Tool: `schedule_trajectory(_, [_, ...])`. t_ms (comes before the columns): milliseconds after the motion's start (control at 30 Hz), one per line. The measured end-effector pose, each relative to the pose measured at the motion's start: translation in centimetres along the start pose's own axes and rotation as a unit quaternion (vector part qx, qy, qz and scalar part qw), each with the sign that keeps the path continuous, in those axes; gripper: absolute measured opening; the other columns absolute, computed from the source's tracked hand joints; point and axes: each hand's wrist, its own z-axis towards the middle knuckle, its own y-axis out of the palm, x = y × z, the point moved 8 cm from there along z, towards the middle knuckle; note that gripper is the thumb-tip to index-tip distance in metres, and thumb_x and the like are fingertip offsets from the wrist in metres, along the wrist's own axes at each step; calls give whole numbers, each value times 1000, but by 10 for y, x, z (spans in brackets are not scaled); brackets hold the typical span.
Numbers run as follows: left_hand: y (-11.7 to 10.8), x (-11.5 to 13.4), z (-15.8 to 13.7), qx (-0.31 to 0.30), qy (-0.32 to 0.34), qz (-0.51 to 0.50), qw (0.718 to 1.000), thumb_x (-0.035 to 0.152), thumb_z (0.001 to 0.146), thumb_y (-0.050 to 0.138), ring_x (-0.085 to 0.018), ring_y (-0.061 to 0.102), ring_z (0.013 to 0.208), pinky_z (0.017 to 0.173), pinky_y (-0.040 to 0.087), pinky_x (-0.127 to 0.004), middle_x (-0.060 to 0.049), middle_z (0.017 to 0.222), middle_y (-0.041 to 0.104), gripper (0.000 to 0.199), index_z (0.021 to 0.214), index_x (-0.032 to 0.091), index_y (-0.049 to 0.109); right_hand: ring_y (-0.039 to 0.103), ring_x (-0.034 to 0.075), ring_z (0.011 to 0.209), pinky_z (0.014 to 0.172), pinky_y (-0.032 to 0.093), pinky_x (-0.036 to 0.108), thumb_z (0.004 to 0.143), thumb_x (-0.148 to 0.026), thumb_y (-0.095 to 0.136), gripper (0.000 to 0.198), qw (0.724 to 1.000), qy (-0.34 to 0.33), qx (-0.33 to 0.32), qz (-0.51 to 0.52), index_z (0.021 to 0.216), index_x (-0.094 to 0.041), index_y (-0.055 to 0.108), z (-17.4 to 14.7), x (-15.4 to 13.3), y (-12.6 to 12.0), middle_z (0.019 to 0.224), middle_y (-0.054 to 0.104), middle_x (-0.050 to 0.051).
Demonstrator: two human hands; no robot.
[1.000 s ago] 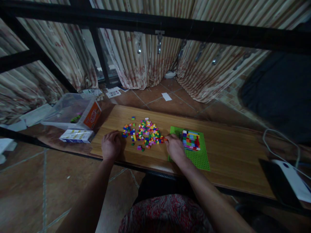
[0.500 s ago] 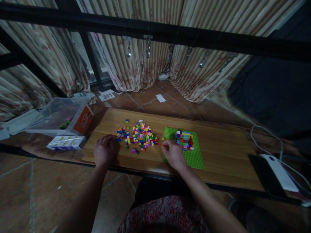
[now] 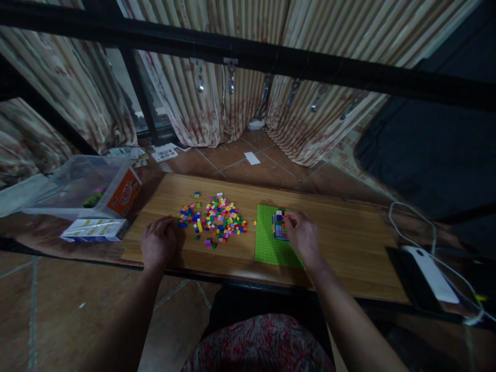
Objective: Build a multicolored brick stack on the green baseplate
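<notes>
My left hand (image 3: 158, 242) rests on the wooden board, its fingers curled in and nothing showing in them. It lies just left of a loose pile of small coloured toy bricks (image 3: 222, 217). Over the green baseplate (image 3: 265, 250), my right hand (image 3: 304, 235) pinches a small orange-red toy brick at the top of a built block of bricks (image 3: 279, 230). The fingers hide the right part of that build, and I cannot tell if the pinched brick touches it. A single yellow brick (image 3: 254, 222) lies by the baseplate's left edge.
A clear plastic bin (image 3: 77, 181) with an orange label and a white-and-yellow box (image 3: 95, 230) stand at the left. On the right end lie a white device (image 3: 430, 274) and its cable (image 3: 411, 235). A dark metal bar (image 3: 248, 54) crosses above the far side, before striped curtains.
My right hand has moved right, from the baseplate's left edge to over the build, with the orange-red brick pinched. My left hand stays on the board. The view has shifted slightly.
</notes>
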Motion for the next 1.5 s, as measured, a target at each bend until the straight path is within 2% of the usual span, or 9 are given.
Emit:
schedule_trajectory(200, [2, -1, 0, -1, 1, 4, 1000, 21, 85, 42, -25, 59, 104, 96, 44, -39, -8, 112, 69, 32, 101, 17, 69, 60, 20, 81, 71, 42, 31, 87, -32, 48, 24, 999, 6, -7, -47, 94, -21, 68, -1, 4, 4, 91, 68, 8])
schedule_trajectory(367, [2, -1, 0, 0, 3, 7, 1000, 21, 85, 42, -25, 59, 103, 96, 43, -38, -8, 112, 69, 32, 101, 17, 69, 60, 18, 74, 68, 43, 29, 84, -32, 53, 20, 999, 17, -35, -16, 92, -22, 68, 4, 11, 5, 85, 68, 4])
schedule_trajectory(500, [2, 0, -1, -6, 1, 6, 1000, 22, 85, 41, -25, 58, 104, 96, 43, -38, -7, 112, 68, 33, 103, 18, 69, 61, 17, 72, 68, 44, 29, 81, -27, 56, 16, 997, -2, -74, -7, 88, -22, 69, 9, 7, 2, 80, 69, 3])
schedule_trajectory(667, [0, 1, -1, -3, 1, 3, 1000, 23, 85, 41, -25, 58, 104, 97, 43, -38, -8, 112, 69, 33, 102, 17, 69, 64, 19, 78, 72, 45, 30, 84, -25, 54, 17, 995, -22, -91, -36, 88, -22, 70, 11, 0, -2, 85, 71, 5])
schedule_trajectory(900, [0, 1, 0, -14, -7, -2, 1000, 23, 85, 41, -25, 58, 103, 96, 42, -38, -8, 112, 69, 33, 102, 18, 69, 61, 22, 90, 81, 45, 34, 88, -33, 50, 25, 997, -51, -50, -37, 91, -21, 71, 6, 1, -2, 92, 70, 8])
schedule_trajectory(1067, [0, 2, 0, -12, -9, -7, 1000, 22, 84, 41, -24, 58, 104, 97, 41, -38, -7, 112, 68, 32, 100, 19, 68, 59, 22, 87, 81, 45, 35, 86, -36, 50, 26, 999, -42, -19, -13, 91, -21, 70, 3, 7, -4, 90, 68, 8])
schedule_trajectory(1300, [1, 0, -1, -7, -3, -1, 1000, 22, 85, 41, -24, 59, 104, 95, 43, -36, -7, 112, 69, 33, 102, 18, 69, 59, 22, 86, 82, 45, 35, 85, -35, 52, 23, 997, -62, -44, 3, 89, -21, 69, 9, 8, -4, 92, 68, 7])
schedule_trajectory(1500, [1, -1, 0, -5, -10, -3, 1000, 23, 85, 42, -24, 59, 104, 96, 42, -37, -7, 111, 69, 32, 101, 18, 69, 58, 23, 90, 86, 44, 36, 83, -30, 56, 18, 991, -105, -71, -40, 89, -21, 70, 15, 3, -1, 91, 68, 7])
